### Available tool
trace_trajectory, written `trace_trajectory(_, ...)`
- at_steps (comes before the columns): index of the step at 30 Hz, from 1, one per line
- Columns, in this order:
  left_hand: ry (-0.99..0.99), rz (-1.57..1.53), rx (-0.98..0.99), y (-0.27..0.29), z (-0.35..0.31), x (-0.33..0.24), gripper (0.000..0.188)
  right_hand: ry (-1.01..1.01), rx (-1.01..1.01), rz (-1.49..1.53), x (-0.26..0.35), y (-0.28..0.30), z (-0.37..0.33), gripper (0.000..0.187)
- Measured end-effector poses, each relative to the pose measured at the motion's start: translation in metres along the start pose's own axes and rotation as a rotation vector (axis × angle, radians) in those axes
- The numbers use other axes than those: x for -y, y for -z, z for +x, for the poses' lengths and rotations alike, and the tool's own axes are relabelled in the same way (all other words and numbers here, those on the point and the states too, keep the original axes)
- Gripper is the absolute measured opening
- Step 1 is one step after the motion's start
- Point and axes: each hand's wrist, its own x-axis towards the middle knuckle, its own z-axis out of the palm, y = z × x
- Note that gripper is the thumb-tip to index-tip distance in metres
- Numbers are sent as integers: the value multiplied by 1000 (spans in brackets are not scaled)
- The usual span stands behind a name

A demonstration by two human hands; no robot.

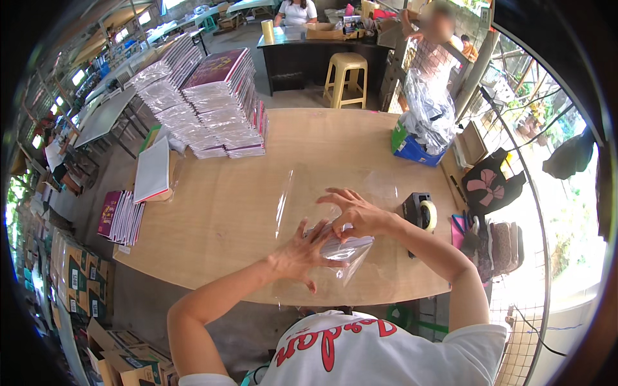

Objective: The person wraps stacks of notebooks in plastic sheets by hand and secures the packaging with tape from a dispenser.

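Observation:
A small stack of booklets or paper [353, 244] lies on the table near its front edge, with clear plastic film [348, 273] around it and reaching toward me. My left hand [308, 254] rests over the stack's left side, its fingers spread wide. At the far edge of the stack, my right hand [358, 215] pinches thumb and forefinger together on the film, the other fingers stretched out to the left. Both hands hide most of the stack's top. More clear film lies flat on the wood beyond my hands.
Tall piles of plastic-wrapped booklets [215, 106] stand at the far left. Beside them are a white pad [153, 170] and purple booklets [120, 217]. On the right are a tape dispenser [421, 215], a blue-green box of plastic [415, 147] and scissors [465, 222]. Other people are beyond the table [322, 128].

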Motion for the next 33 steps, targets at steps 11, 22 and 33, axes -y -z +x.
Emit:
trace_trajectory(11,20,-156,-273,-7,-7,1,91,-373,-212,454,-24,-38,-20,139)
trace_trajectory(22,161,14,-378,-39,1,4,80,-824,-93,566,-46,-51,-19,129)
trace_trajectory(33,139,-74,-324,-36,7,14,79,-1497,-1035,155,-37,-62,-278,26)
